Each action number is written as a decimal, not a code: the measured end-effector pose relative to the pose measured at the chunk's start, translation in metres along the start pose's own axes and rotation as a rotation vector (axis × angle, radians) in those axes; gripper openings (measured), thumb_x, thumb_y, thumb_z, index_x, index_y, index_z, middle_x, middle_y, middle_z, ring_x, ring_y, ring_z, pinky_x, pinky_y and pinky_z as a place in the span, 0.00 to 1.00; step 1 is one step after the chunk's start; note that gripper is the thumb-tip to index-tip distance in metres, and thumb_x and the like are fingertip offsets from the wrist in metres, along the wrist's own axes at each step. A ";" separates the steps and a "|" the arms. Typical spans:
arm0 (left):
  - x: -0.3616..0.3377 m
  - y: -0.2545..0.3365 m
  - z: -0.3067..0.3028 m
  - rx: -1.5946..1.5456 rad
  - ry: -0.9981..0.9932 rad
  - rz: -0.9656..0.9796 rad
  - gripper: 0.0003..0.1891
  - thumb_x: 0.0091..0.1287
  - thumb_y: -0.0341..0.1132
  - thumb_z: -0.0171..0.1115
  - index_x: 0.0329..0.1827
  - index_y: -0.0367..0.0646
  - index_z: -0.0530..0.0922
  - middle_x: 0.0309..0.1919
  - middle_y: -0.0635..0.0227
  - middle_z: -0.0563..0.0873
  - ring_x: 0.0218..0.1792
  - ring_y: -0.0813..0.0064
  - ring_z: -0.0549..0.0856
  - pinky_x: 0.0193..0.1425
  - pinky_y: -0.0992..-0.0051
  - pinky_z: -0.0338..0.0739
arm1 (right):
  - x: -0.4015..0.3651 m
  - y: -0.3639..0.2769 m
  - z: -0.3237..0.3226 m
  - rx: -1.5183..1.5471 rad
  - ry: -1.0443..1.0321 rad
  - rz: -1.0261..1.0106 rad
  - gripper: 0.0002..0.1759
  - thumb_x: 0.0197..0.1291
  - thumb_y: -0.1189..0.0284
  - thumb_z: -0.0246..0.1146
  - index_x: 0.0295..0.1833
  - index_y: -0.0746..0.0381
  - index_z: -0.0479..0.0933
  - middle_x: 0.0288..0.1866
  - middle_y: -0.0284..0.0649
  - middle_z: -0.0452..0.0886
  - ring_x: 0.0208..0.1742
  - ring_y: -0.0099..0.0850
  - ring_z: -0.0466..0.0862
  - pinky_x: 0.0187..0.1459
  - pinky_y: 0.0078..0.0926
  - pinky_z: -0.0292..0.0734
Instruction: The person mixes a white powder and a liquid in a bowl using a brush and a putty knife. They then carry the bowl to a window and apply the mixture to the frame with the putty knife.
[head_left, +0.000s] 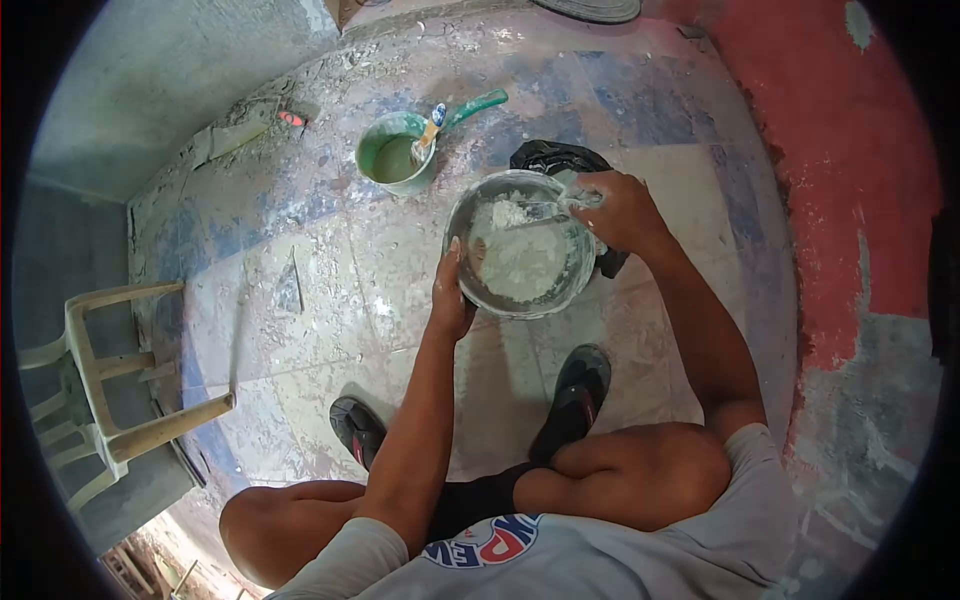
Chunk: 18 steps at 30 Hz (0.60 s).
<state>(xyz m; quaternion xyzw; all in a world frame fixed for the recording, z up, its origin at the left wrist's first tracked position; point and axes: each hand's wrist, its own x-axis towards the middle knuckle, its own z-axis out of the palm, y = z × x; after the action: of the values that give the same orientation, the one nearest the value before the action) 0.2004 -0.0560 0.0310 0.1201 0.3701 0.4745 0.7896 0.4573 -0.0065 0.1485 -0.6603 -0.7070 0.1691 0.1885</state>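
Note:
A round metal bowl (pixel 455 262) holding white powder and a pale wet mix (pixel 520 262) is held above the floor in front of my knees. My left hand (pixel 452 295) grips its left side, with the thumb over the rim and the fingers underneath. At the upper right rim, my right hand (pixel 618 212) is closed around the handle of a putty knife (pixel 545 211). The blade reaches into the bowl, touching the white powder (pixel 506 213). Part of the handle is hidden by my fingers.
Beyond the bowl lies a black plastic bag (pixel 565 155). A green dipper (pixel 372 150) with liquid and a paintbrush (pixel 432 128) stands to the left. An overturned plastic chair (pixel 95 370) is at far left; a red wall (pixel 820 180) rises on the right.

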 end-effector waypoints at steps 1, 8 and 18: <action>-0.002 0.001 0.002 0.006 0.002 -0.013 0.30 0.77 0.55 0.46 0.72 0.42 0.67 0.66 0.63 0.76 0.65 0.67 0.75 0.72 0.66 0.66 | 0.000 0.001 0.001 -0.030 0.011 -0.001 0.19 0.50 0.65 0.73 0.46 0.64 0.84 0.48 0.50 0.86 0.51 0.46 0.85 0.54 0.37 0.78; 0.000 0.001 -0.003 -0.005 0.006 0.008 0.30 0.77 0.55 0.47 0.71 0.42 0.68 0.65 0.64 0.77 0.64 0.67 0.75 0.71 0.66 0.67 | -0.002 0.019 -0.010 0.030 -0.061 0.109 0.18 0.52 0.66 0.72 0.47 0.64 0.84 0.48 0.51 0.85 0.52 0.46 0.84 0.56 0.37 0.77; 0.001 0.002 -0.004 0.006 0.013 -0.003 0.30 0.78 0.54 0.45 0.73 0.41 0.66 0.66 0.63 0.76 0.65 0.67 0.75 0.72 0.66 0.66 | -0.006 0.020 -0.007 0.027 -0.104 0.154 0.19 0.53 0.65 0.72 0.49 0.64 0.84 0.49 0.52 0.84 0.54 0.46 0.83 0.57 0.37 0.76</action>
<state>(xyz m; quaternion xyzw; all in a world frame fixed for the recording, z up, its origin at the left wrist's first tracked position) 0.1967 -0.0545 0.0291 0.1189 0.3771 0.4729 0.7874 0.4785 -0.0109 0.1450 -0.7004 -0.6607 0.2265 0.1470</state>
